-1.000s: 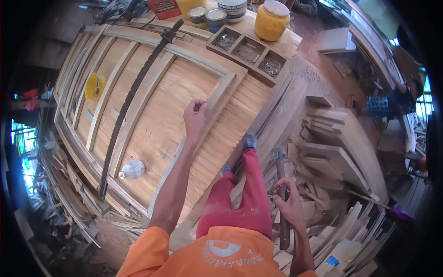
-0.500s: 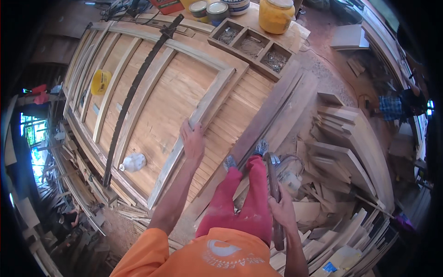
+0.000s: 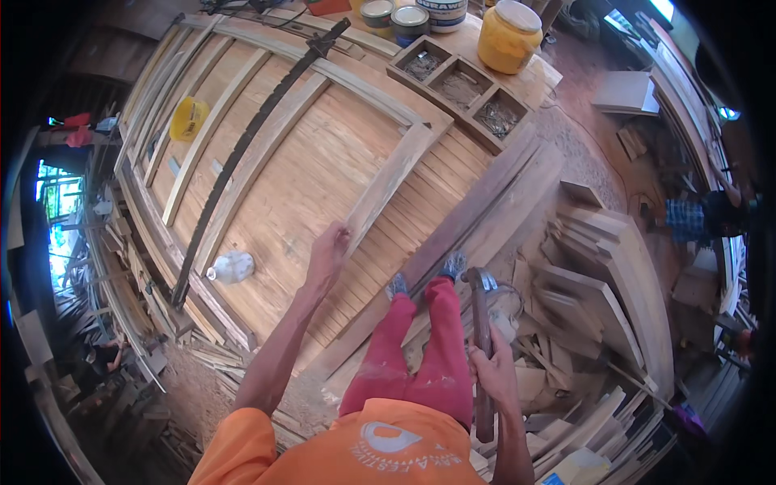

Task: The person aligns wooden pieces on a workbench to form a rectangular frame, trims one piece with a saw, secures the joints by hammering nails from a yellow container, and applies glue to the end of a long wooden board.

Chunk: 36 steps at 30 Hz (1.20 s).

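My left hand (image 3: 330, 246) curls its fingers at the edge of a pale wooden strip (image 3: 390, 179) that lies along the near right side of a large plywood panel (image 3: 283, 182). Below that hand, my forearm covers whatever continues of the strip. Down by my right leg, my right hand (image 3: 493, 368) is wrapped round the dark handle of a hammer (image 3: 480, 303), its metal head upward. Across the panel lies a long toothed handsaw (image 3: 242, 149). A whitish plastic jug (image 3: 232, 267) and a yellow tub (image 3: 189, 119) rest on the panel too.
A three-compartment wooden box (image 3: 461, 86) of nails stands at the panel's far right corner. Behind it are paint cans (image 3: 410, 22) and a yellow bucket (image 3: 510, 36). Cut boards (image 3: 594, 283) are stacked at right; offcuts (image 3: 582, 432) lie below. Another person (image 3: 695, 214) is at far right.
The strip under my left hand has shifted right, onto the panel's edge. My left hand's fingers have curled in more. The hammer stays in my right hand; the whole view has shifted slightly.
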Available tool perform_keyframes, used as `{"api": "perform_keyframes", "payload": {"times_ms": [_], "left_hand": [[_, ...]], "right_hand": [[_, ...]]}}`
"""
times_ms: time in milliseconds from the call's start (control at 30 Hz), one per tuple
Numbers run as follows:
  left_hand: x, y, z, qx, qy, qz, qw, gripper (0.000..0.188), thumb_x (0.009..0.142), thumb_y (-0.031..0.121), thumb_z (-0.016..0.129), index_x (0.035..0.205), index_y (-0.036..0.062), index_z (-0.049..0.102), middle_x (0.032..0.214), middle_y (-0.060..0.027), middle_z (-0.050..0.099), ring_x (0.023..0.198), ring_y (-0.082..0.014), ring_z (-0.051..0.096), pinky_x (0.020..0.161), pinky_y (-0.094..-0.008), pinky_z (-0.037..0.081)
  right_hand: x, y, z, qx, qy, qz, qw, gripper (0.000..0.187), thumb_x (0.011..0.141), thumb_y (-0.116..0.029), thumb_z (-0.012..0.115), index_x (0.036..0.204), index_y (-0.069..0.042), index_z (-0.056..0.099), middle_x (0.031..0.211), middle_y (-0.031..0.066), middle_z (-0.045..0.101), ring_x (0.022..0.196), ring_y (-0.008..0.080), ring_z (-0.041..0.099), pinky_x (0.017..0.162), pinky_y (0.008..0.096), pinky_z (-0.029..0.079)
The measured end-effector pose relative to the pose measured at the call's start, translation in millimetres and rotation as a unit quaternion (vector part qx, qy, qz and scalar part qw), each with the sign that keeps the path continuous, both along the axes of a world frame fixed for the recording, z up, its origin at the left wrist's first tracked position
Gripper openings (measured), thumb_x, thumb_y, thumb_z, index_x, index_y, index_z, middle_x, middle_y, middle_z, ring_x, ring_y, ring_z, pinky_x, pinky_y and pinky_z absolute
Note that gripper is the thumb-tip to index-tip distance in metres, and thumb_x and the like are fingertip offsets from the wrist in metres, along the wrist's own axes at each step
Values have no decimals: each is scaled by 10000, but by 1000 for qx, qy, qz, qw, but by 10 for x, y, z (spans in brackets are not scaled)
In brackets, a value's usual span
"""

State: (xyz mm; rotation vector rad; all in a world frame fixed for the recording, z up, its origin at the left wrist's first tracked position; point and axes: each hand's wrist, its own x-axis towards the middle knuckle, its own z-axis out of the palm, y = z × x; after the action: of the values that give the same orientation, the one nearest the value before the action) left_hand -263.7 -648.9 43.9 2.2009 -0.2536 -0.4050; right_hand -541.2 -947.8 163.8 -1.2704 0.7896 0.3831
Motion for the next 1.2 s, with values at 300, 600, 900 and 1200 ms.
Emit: {"api": "perform_keyframes", "payload": {"times_ms": [300,600,900,1200], "left_hand": [[133,528,-240,-42,8,61,997,45,1054,48,589,1097,52,578,811,-42,548,760,-122,494,709,-289,450],[311,594,-411,246,-372,124,886,110,989,26,675,1080,86,682,1156,-106,681,1073,-238,626,952,-381,476],[749,88,-169,-54,-220,254,940,113,930,37,749,1040,14,734,1136,-124,726,1061,-249,688,923,-358,530],[1710,-717,47,-408,13,222,885,163,995,60,724,1135,-22,738,982,-49,742,882,-103,682,848,-257,564]], "right_hand": [[257,49,26,25,-16,-1,1000,337,967,-12,573,1303,-31,552,814,-4,556,559,60,499,478,246,435],[374,186,-54,62,29,35,997,521,970,-14,588,1485,-51,517,884,-10,585,612,57,540,514,244,459],[467,293,-14,60,17,21,998,350,953,6,575,1301,-26,574,874,1,584,607,63,546,511,245,461],[650,230,54,74,42,26,996,432,968,-19,597,1397,-32,562,911,14,615,617,73,554,526,251,477]]}}
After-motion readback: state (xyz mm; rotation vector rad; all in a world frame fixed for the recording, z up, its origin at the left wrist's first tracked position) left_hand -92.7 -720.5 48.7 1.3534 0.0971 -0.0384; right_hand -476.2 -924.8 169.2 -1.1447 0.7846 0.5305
